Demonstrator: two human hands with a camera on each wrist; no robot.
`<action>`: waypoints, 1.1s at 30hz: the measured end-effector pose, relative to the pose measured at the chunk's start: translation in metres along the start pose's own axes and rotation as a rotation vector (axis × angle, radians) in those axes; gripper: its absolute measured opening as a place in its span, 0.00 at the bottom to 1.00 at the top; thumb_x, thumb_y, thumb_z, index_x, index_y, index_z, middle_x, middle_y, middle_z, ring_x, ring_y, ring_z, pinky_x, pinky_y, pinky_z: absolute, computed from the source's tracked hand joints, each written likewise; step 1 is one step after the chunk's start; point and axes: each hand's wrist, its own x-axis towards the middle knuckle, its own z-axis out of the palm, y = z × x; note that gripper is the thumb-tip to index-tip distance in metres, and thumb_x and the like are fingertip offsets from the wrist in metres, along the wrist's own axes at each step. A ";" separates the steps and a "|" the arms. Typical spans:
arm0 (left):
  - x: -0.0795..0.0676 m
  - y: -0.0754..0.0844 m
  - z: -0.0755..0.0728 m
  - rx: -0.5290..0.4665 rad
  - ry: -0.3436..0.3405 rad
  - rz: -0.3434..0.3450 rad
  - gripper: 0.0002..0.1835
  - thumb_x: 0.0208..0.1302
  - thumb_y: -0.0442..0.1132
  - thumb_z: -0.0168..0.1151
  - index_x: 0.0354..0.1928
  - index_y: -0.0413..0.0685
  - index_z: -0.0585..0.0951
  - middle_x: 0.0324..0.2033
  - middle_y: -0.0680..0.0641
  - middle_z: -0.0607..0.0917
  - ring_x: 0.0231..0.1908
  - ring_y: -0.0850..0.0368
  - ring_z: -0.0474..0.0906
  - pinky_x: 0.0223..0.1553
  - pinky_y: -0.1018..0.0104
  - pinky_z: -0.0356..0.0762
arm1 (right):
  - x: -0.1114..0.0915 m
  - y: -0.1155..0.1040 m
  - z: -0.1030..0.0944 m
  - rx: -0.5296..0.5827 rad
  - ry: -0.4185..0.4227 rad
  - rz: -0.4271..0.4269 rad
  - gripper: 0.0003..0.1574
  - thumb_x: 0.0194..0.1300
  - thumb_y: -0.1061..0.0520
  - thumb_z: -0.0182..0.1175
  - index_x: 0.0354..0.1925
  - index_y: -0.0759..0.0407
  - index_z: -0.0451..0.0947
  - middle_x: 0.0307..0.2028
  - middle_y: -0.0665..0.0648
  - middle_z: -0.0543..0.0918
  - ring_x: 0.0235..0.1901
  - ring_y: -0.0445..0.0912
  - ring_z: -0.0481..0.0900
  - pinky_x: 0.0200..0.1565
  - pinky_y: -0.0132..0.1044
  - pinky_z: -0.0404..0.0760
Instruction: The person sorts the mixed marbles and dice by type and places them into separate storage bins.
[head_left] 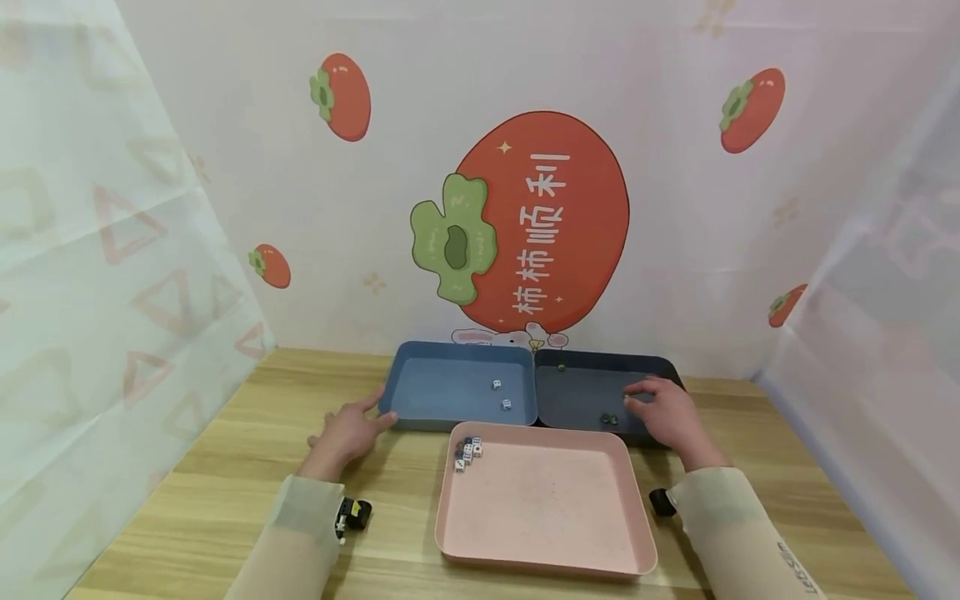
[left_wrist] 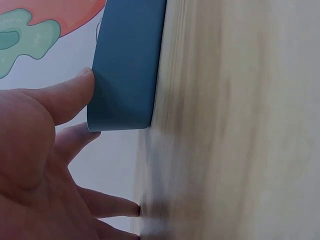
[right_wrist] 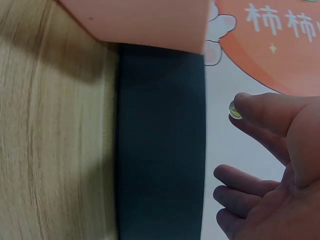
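Observation:
Between thumb and index finger, my right hand pinches a small clear glass marble with a yellow-green middle, above the dark tray. Its other fingers are bent and hold nothing. A few more marbles lie in that tray, one of them near its back wall. My left hand touches the near left corner of the blue tray with thumb and index finger, the other fingertips down on the table. Two white dice lie in the right part of the blue tray.
A pink tray stands in front of the other two. White dice and some small dark pieces are bunched in its far left corner. The wooden table ends at a printed cloth backdrop, with cloth on both sides.

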 end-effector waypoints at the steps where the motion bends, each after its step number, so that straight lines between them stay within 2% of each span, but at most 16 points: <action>1: 0.000 0.001 -0.001 -0.005 -0.002 0.002 0.39 0.70 0.64 0.54 0.78 0.64 0.58 0.72 0.29 0.56 0.66 0.13 0.32 0.49 0.12 0.26 | 0.002 0.000 0.000 0.000 0.000 0.000 0.20 0.71 0.55 0.60 0.54 0.68 0.81 0.65 0.78 0.66 0.65 0.72 0.60 0.61 0.67 0.63; 8: 0.002 0.002 -0.006 -0.012 -0.013 0.009 0.39 0.70 0.64 0.55 0.78 0.63 0.57 0.72 0.32 0.59 0.65 0.13 0.30 0.48 0.12 0.24 | 0.000 -0.005 -0.008 0.048 0.001 0.018 0.24 0.73 0.52 0.58 0.59 0.67 0.77 0.64 0.76 0.67 0.59 0.71 0.68 0.54 0.65 0.71; 13: 0.002 0.001 -0.004 -0.002 -0.015 0.007 0.39 0.70 0.63 0.55 0.78 0.64 0.57 0.72 0.31 0.59 0.66 0.14 0.32 0.49 0.12 0.26 | -0.007 -0.017 -0.018 0.081 0.002 0.035 0.27 0.74 0.48 0.57 0.61 0.65 0.76 0.69 0.75 0.62 0.61 0.71 0.67 0.55 0.66 0.69; 16: 0.001 0.000 -0.002 0.002 -0.013 0.002 0.39 0.69 0.64 0.55 0.78 0.65 0.58 0.72 0.30 0.59 0.66 0.14 0.33 0.50 0.12 0.28 | -0.010 -0.026 -0.022 0.081 0.001 0.022 0.30 0.74 0.45 0.56 0.63 0.63 0.74 0.69 0.73 0.63 0.62 0.70 0.67 0.56 0.66 0.69; 19: 0.001 0.000 -0.002 0.003 -0.010 0.004 0.39 0.69 0.64 0.55 0.78 0.65 0.59 0.72 0.31 0.59 0.66 0.13 0.34 0.50 0.12 0.28 | -0.011 -0.039 -0.026 0.093 -0.012 0.022 0.35 0.74 0.41 0.55 0.67 0.61 0.71 0.69 0.72 0.64 0.62 0.69 0.67 0.56 0.66 0.69; 23: 0.002 0.000 -0.001 0.006 -0.018 0.007 0.39 0.69 0.65 0.55 0.78 0.65 0.59 0.72 0.31 0.60 0.66 0.13 0.34 0.50 0.11 0.29 | -0.012 -0.062 -0.027 0.124 -0.051 0.050 0.41 0.73 0.37 0.55 0.73 0.58 0.63 0.72 0.70 0.60 0.67 0.68 0.61 0.60 0.67 0.65; 28: 0.003 0.000 -0.003 0.008 -0.028 0.002 0.39 0.69 0.65 0.54 0.78 0.67 0.57 0.72 0.32 0.60 0.66 0.14 0.32 0.49 0.12 0.27 | -0.008 -0.096 -0.009 0.103 -0.092 0.037 0.41 0.72 0.42 0.59 0.74 0.57 0.61 0.73 0.68 0.57 0.70 0.66 0.56 0.63 0.67 0.61; 33: 0.002 0.001 -0.004 -0.010 -0.041 -0.005 0.39 0.70 0.64 0.54 0.78 0.67 0.56 0.72 0.34 0.60 0.66 0.14 0.30 0.49 0.12 0.25 | -0.009 -0.126 0.034 -0.035 -0.167 -0.079 0.31 0.67 0.49 0.66 0.65 0.55 0.76 0.73 0.67 0.59 0.69 0.66 0.59 0.62 0.65 0.64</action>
